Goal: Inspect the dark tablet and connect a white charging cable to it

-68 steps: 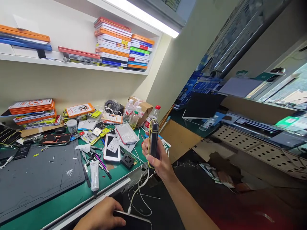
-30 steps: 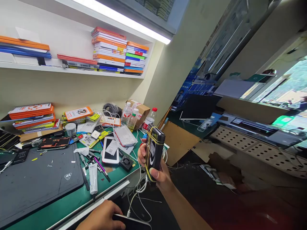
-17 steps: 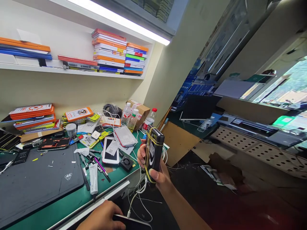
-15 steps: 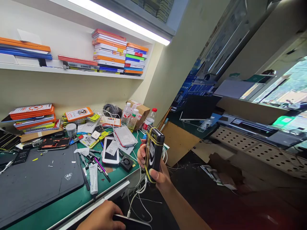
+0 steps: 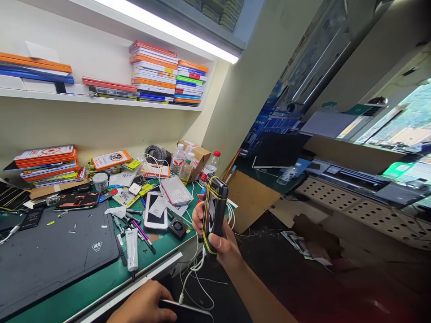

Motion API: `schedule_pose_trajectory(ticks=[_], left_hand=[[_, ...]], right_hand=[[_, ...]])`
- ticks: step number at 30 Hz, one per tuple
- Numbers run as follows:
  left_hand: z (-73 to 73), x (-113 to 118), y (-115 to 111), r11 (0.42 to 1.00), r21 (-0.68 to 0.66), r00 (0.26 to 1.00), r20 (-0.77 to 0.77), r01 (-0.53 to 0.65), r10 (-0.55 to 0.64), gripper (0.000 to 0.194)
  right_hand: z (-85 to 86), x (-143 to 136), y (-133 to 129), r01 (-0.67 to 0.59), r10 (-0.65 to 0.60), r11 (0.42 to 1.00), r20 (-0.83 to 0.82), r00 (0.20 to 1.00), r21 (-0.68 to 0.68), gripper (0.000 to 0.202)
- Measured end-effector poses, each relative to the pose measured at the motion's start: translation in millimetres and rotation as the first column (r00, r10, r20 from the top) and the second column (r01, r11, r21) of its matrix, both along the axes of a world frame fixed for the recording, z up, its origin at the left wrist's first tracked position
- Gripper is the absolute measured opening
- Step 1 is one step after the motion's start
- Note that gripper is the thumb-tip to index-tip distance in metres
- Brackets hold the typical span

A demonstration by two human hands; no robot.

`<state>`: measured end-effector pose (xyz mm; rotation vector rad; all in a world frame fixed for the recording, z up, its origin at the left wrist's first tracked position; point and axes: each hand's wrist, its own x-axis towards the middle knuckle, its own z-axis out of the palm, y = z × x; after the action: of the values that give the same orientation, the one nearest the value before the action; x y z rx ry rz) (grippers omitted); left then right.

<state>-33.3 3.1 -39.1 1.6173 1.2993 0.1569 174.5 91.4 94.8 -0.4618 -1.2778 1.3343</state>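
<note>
My right hand (image 5: 224,246) is wrapped round a dark, thick bundle of flat devices (image 5: 218,204) bound with yellow rubber bands (image 5: 206,224). It is held upright above the desk's right edge, and I cannot tell exactly what the devices are. White cables (image 5: 198,268) hang below the bundle. At the bottom of the view my left hand (image 5: 146,303) grips a dark-screened phone (image 5: 188,314), partly out of frame. A white cable plug (image 5: 181,298) sits at the phone's edge.
On the green desk (image 5: 90,287) lie a dark grey mat (image 5: 67,260), a white tube (image 5: 132,249), several screwdrivers (image 5: 144,235), a white-framed device (image 5: 156,220) and a small fan (image 5: 177,228). Bottles (image 5: 210,168) stand behind. A shelf (image 5: 101,99) holds stacked boxes (image 5: 153,72).
The bundle in my right hand has turned slightly, showing its edge more narrowly, and shifted a little left. My left hand and the phone have hardly moved.
</note>
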Motion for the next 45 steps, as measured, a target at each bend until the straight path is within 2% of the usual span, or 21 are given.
schedule_pose_trajectory(ticks=[3, 6, 11, 15, 23, 36, 45], left_hand=[[1.7, 0, 0, 1.0, 0.006, 1.0, 0.015, -0.001, 0.001, 0.03], [6.2, -1, 0, 1.0, 0.012, 0.999, 0.032, 0.022, -0.022, 0.03], [14.8, -4, 0, 0.998, 0.008, 0.997, 0.054, 0.055, -0.055, 0.031], [17.3, -5, 0, 0.998, 0.01, 0.995, 0.068, 0.068, -0.068, 0.032], [18.5, -5, 1, 0.998, 0.005, 0.995, 0.081, 0.063, -0.064, 0.027], [19.4, -4, 3, 0.997, -0.008, 0.994, 0.08, 0.073, -0.072, 0.029], [21.9, -3, 6, 0.994, 0.032, 0.991, 0.079, 0.108, -0.11, 0.03]], right_hand=[[7.0, -3, -3, 0.019, -0.022, 0.998, -0.052, 0.998, -0.058, 0.075], [18.5, -6, -5, 0.034, -0.055, 0.983, -0.111, 0.992, -0.178, 0.061], [33.9, -7, 9, -0.003, -0.102, 0.9, -0.216, 0.971, -0.437, 0.048], [37.5, -9, 19, -0.076, -0.095, 0.834, -0.28, 0.955, -0.546, 0.045], [40.7, -12, 19, -0.151, -0.079, 0.793, -0.346, 0.935, -0.59, 0.046], [45.7, -14, 20, -0.135, -0.123, 0.751, -0.337, 0.933, -0.647, 0.055], [45.0, -10, 21, -0.121, -0.128, 0.754, -0.326, 0.937, -0.645, 0.049]])
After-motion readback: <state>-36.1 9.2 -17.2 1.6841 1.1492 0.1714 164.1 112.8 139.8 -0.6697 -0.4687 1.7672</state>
